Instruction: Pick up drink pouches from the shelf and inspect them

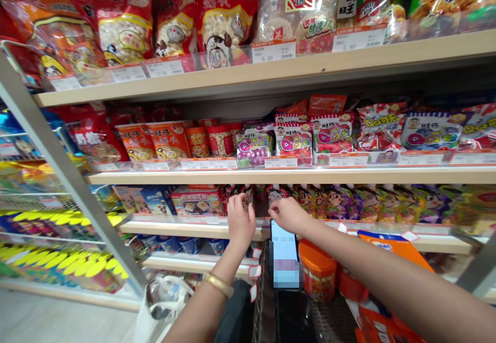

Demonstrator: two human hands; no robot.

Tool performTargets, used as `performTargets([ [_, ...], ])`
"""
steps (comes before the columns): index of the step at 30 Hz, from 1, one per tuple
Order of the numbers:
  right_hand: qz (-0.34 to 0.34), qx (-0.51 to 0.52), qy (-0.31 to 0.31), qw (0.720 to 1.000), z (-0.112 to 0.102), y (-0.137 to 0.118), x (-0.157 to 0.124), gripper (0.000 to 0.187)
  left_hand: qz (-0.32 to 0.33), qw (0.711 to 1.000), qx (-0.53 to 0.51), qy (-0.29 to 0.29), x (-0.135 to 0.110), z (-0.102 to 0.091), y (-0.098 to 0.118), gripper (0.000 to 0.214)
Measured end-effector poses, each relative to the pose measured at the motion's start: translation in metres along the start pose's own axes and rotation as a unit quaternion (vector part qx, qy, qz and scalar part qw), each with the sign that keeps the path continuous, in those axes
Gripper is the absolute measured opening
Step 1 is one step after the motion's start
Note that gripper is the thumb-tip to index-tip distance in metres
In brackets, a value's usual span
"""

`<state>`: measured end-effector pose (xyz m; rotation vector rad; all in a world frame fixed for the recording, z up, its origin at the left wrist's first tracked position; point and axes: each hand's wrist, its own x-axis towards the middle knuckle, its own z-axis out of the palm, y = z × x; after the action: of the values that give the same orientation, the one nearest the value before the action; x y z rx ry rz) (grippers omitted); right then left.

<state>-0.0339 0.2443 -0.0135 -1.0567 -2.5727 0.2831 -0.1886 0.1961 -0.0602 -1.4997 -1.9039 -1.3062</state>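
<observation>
My left hand point(241, 218) reaches up at the lower shelf with its fingers stretched and a little apart, in front of a dark pouch with a cartoon face point(248, 194). Nothing shows in its grasp. To the right, my right hand point(289, 214) is bent at the wrist with its fingers curled together, just below another cartoon-face pouch point(276, 192). Whether those fingers grip anything is hidden. Between my arms a phone point(284, 250) showing a timer stands upright at the edge of a dark woven basket point(261, 301).
An orange-lidded jar point(318, 268) and orange packs point(387, 327) are in the basket. Boxes point(197, 201) stand left of my hands, with a row of pouches point(360, 203) to the right. Above is a shelf edge point(248, 176) with candy bags. A white bag point(163, 307) is lower left.
</observation>
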Motion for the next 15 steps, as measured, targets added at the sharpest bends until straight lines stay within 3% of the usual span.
performTargets([
  [2,-0.005,0.026,0.003,1.0,0.004,-0.006,0.006,0.028,-0.011,1.0,0.025,-0.004,0.006,-0.002,-0.006,0.027],
  [5,0.003,0.058,0.004,0.998,0.009,-0.014,0.015,0.033,-0.058,0.991,0.061,-0.102,0.019,-0.002,-0.005,0.029],
  [7,0.014,0.075,0.001,0.997,0.011,-0.018,0.022,0.038,-0.093,0.984,0.07,-0.134,0.027,-0.002,-0.001,0.031],
  [12,0.055,0.101,-0.009,0.993,0.016,-0.024,0.033,0.038,-0.125,0.981,0.07,-0.133,0.029,-0.004,-0.001,0.022],
  [15,0.063,0.116,-0.005,0.991,0.02,-0.024,0.034,0.033,-0.096,0.988,0.01,-0.118,0.017,-0.011,-0.008,0.017],
])
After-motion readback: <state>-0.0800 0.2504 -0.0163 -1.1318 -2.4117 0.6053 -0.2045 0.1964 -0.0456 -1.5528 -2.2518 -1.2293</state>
